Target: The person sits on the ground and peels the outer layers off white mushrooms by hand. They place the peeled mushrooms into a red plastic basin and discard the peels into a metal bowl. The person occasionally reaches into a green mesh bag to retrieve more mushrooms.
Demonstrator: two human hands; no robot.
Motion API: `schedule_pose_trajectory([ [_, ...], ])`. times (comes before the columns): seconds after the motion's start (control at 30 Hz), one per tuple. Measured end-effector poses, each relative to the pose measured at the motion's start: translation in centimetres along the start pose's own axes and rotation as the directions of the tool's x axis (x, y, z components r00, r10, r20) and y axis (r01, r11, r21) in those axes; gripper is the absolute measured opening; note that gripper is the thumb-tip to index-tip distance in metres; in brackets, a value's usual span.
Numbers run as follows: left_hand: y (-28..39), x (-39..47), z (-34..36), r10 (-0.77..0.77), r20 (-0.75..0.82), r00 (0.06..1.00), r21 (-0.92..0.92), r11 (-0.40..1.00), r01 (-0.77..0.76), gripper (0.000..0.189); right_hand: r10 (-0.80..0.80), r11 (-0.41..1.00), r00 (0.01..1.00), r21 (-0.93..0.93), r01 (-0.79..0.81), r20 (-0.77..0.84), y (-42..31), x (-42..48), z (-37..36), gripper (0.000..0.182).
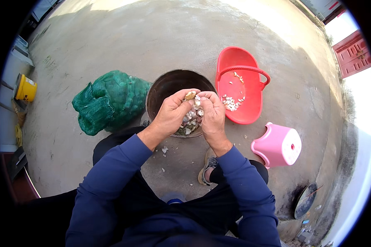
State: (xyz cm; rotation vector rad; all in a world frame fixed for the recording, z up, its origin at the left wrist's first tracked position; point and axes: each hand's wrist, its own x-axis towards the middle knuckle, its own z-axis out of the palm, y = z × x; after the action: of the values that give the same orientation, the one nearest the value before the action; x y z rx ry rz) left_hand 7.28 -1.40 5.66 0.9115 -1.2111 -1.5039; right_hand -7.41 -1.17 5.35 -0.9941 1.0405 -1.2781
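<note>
My left hand (173,109) pinches a brownish-skinned piece of garlic (190,95) between thumb and fingers. Close beside it, my right hand (213,115) has thumb and forefinger pressed together, with a pale bit of garlic at the thumb tip. Both hands are above the near part of a dark round tub (170,85). Garlic skins and scraps (190,123) lie inside the tub, partly hidden by my hands. To the right, a red plastic basket (235,58) with an arched handle holds a cluster of white garlic cloves (233,104) at its near end.
A stuffed green mesh sack (120,98) lies left of the tub. Right of my knee is a pink plastic stool (275,145) tipped on its side. Farther off are a yellow bucket (27,88) and a dark pan (306,200). Skin flakes (164,149) dot the concrete.
</note>
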Motion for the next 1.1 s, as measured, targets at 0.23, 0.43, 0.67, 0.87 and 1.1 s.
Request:
schedule_pose_trajectory([
  [0.23,1.7,0.0,-0.3,-0.138,0.020,0.990,-0.333,0.933,0.136,0.029,0.126,0.959,0.988,0.243,-0.145,0.092,-0.5,0.4,-0.3,0.020],
  [0.43,1.0,0.0,-0.9,-0.238,-0.065,0.969,-0.275,0.938,0.212,0.022,0.215,0.904,0.968,0.349,-0.248,0.129,-1.4,0.4,0.6,0.034],
  [0.67,0.1,0.1,-0.9,-0.194,-0.077,0.978,-0.163,0.970,0.180,0.026,0.432,0.747,0.893,0.504,-0.434,0.128,1.2,1.3,0.0,0.034],
  [0.87,0.5,0.3,-0.1,-0.287,-0.088,0.954,-0.117,0.954,0.276,0.026,0.542,0.644,0.812,0.514,-0.567,0.216,0.9,0.5,-1.2,0.029],
  [1.1,0.9,0.2,0.1,-0.315,-0.082,0.946,-0.144,0.943,0.301,0.025,0.566,0.621,0.799,0.532,-0.576,0.203,1.6,0.8,-1.7,0.024],
])
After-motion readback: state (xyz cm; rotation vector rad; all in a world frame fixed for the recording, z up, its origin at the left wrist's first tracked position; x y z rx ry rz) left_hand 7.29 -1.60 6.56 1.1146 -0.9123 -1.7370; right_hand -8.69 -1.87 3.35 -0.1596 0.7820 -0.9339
